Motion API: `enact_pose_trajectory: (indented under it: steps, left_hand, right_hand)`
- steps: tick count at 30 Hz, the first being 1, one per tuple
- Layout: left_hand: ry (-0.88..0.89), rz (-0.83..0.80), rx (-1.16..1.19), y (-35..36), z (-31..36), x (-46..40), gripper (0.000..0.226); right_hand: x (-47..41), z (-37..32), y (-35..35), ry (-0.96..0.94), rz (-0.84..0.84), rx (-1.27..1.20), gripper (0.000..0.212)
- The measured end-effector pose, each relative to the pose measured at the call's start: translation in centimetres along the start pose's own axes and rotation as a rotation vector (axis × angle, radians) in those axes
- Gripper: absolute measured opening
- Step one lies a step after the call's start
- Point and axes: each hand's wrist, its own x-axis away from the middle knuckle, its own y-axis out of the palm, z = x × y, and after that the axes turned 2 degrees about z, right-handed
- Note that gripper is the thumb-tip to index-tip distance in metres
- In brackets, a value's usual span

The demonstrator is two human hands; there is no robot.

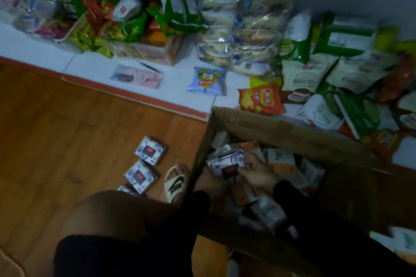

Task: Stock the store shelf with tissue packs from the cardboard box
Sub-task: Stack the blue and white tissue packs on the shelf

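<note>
Hands [258, 172] grip tissue pack [227, 165] in box [281, 132], face up.

3 tissue packs [150, 150] on floor [67, 130]

Single head-worn view, facing steeply down, close over box [281, 132], floor [67, 130]

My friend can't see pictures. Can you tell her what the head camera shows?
Both hands, the left hand and right hand, hold a blue-and-white tissue pack inside an open cardboard box on a wooden floor. Three matching packs lie beside a sandalled foot; the white shelf behind holds snack bags.
</note>
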Motion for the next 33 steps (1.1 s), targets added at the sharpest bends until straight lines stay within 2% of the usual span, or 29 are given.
enact_pose_trajectory:
  steps: [2,5,9,11,15,20,23,25,29,33]
  left_hand:
    - [0.011,0.037,0.047,-1.0,1.1,1.0,0.085]
    - [0.174,0.056,0.133,-3.3,5.1,4.8,0.094]
    - [0.386,0.079,0.216,-6.2,9.7,9.5,0.071]
    - [0.478,0.093,0.199,-8.0,11.8,11.8,0.054]
    - [0.667,0.204,0.016,-12.0,16.7,17.0,0.038]
    - [0.964,0.501,-0.391,-16.3,21.9,23.9,0.064]
    - [1.233,0.619,-0.674,-17.7,24.5,26.7,0.069]
    - [1.342,0.704,-0.794,-18.2,26.2,27.6,0.069]
    - [1.424,0.860,-0.733,-19.5,29.8,28.8,0.055]
    - [1.489,0.931,-0.698,-21.7,33.8,28.9,0.049]
  right_hand:
    - [1.5,-0.5,-1.3,-0.051,0.107,-0.036,0.031]
    - [4.8,-1.7,-3.1,-0.108,0.206,-0.161,0.023]
    - [9.9,-4.2,-4.9,-0.214,0.310,-0.287,0.025]
    - [12.4,-6.0,-5.7,-0.274,0.331,-0.376,0.024]
    - [17.6,-10.8,-7.1,-0.403,0.394,-0.488,0.038]
    - [24.2,-16.8,-9.0,-0.591,0.385,-0.500,0.043]
    - [26.9,-20.1,-10.0,-0.659,0.340,-0.583,0.039]
    - [28.4,-22.2,-10.5,-0.690,0.327,-0.619,0.038]
    - [31.1,-25.7,-11.9,-0.749,0.333,-0.628,0.036]
    - [33.0,-28.9,-14.0,-0.790,0.335,-0.577,0.030]
